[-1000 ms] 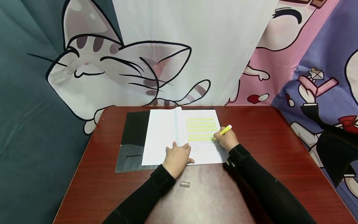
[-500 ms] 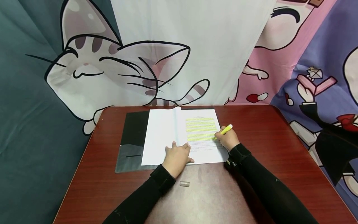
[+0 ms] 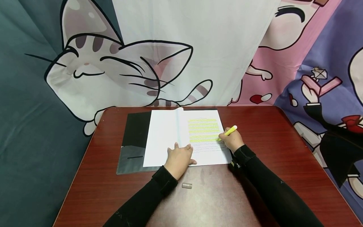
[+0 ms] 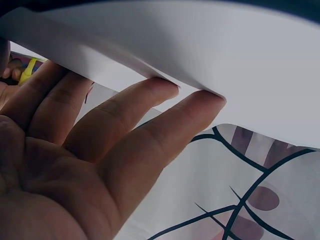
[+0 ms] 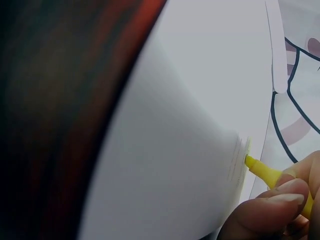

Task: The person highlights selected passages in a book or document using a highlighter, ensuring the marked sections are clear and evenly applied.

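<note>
While cartoon-cat cloth drapes behind the glossy reddish desk (image 3: 263,142), flat fingers (image 3: 181,148) press white paper (image 3: 167,138); others pinch a yellow highlighter (image 3: 229,131).

The open document (image 3: 181,138) lies on the table (image 3: 269,151), overlapping a folder (image 3: 133,142) to its left. The left hand (image 3: 179,156) rests on its near edge, the right hand (image 3: 233,140) at its right side with a highlighter (image 3: 229,131). What looks like a cap (image 3: 187,185) lies nearer, just before the left wrist.

A small grey cap (image 3: 187,185) lies on the red-brown table (image 3: 283,151) before cartoon-cat curtains (image 3: 119,69).
</note>
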The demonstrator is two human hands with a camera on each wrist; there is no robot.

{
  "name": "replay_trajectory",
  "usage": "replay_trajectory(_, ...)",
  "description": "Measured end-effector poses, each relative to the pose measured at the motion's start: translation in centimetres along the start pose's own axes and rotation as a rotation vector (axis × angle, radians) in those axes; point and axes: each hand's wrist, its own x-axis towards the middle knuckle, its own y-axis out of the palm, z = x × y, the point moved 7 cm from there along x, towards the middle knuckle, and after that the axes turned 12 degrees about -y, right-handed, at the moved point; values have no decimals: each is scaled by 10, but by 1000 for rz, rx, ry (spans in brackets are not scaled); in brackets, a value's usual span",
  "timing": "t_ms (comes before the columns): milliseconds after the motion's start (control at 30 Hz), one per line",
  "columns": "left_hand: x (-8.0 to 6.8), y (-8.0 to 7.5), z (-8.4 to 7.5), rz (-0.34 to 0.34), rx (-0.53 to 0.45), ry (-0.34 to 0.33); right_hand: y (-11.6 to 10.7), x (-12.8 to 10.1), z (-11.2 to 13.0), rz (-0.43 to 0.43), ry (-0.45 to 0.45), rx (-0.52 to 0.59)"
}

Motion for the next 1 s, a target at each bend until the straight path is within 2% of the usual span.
replay_trajectory(200,0,0,0,44,-14,-9,-2,0,-2,3,-4,-12)
replay_trajectory(400,-2,-17,-4,19,25,-1,-3,3,-4,-3,4,-10)
replay_trajectory(467,-2,-15,-4,7,32,4,-4,3,-5,-2,6,-14)
replay_trajectory(667,1,5,0,9,26,9,-7,0,-4,7,15,-14)
replay_trajectory(900,-1,-7,-2,38,-31,-8,-10,0,-5,6,26,-7)
replay_trajectory(1000,-1,-6,-2,39,-32,-9,-12,1,-7,-5,24,-17)
